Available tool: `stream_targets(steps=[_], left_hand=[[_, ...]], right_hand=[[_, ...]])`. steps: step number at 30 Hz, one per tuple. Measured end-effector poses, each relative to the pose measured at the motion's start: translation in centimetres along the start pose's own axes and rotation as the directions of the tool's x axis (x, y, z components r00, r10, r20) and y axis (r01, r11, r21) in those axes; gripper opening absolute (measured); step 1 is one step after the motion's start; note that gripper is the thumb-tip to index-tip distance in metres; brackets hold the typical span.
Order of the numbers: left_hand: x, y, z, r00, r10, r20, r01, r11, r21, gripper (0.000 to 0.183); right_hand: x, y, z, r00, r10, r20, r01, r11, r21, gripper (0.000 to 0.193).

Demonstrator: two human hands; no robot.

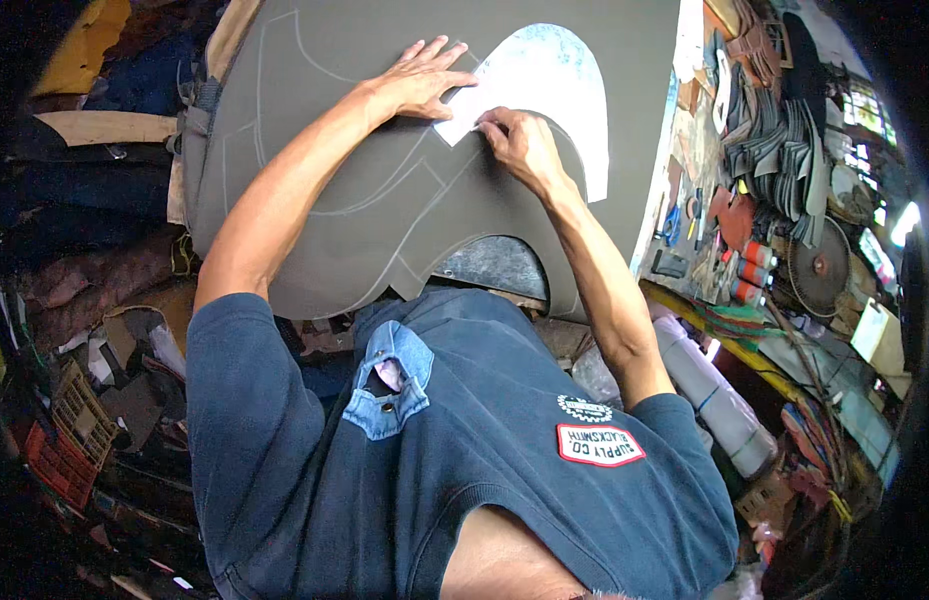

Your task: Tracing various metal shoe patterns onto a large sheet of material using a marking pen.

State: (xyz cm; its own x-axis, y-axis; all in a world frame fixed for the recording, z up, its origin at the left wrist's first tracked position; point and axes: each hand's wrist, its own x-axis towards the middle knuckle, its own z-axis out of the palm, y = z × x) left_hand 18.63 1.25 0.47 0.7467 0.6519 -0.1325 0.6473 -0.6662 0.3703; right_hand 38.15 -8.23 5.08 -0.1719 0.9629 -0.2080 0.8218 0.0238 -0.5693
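Observation:
A large dark grey-green sheet (624, 110) lies in front of me, with pale outlines of curved shapes drawn on it. Upon it rests a white arched template (554, 75), faintly mottled blue near its top. My left hand (424, 82) is spread open, palm down on the sheet, its fingertips and thumb at the template's left end. My right hand (525, 148) is closed in a pinch by the inner edge of that same end. Whatever is between its fingertips is too small to make out, though a whitish tip shows there.
The sheet's near edge has a curved cut-out showing a dark surface (492, 262) below. At right lie stacked dark curved pieces (784, 140), orange-and-grey containers (752, 270) and a round fan-like guard (818, 265). A plastic-wrapped roll (714, 400) is lower right; a crate (69, 440) stands lower left.

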Motion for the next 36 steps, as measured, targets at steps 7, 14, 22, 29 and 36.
stream_targets(steps=[7,14,22,29,36], left_hand=[[-0.1,0.7,-1.1,0.999,-0.021,0.046,0.021,1.0,0.004,0.071],[-0.1,0.6,-1.3,0.996,-0.019,0.082,0.02,1.0,-0.007,0.071],[0.1,1.6,-2.4,0.989,-0.067,0.131,0.065,0.998,0.022,0.072],[3.2,7.0,-2.2,0.998,-0.045,-0.04,0.05,0.99,0.133,0.044],[10.3,18.9,2.7,0.982,-0.04,-0.185,0.054,0.996,0.074,0.052]], right_hand=[[1.1,3.6,-3.6,0.992,-0.007,-0.129,-0.005,0.996,-0.092,0.019],[-2.2,8.1,-6.3,0.975,0.132,-0.181,-0.168,0.964,-0.205,0.021],[-10.7,10.2,-7.0,0.925,0.324,-0.198,-0.353,0.926,-0.137,0.021],[-15.2,11.4,-6.6,0.83,0.496,-0.256,-0.425,0.859,0.285,0.021],[-14.9,11.9,-6.4,0.885,0.399,-0.242,-0.36,0.914,0.189,0.02]])
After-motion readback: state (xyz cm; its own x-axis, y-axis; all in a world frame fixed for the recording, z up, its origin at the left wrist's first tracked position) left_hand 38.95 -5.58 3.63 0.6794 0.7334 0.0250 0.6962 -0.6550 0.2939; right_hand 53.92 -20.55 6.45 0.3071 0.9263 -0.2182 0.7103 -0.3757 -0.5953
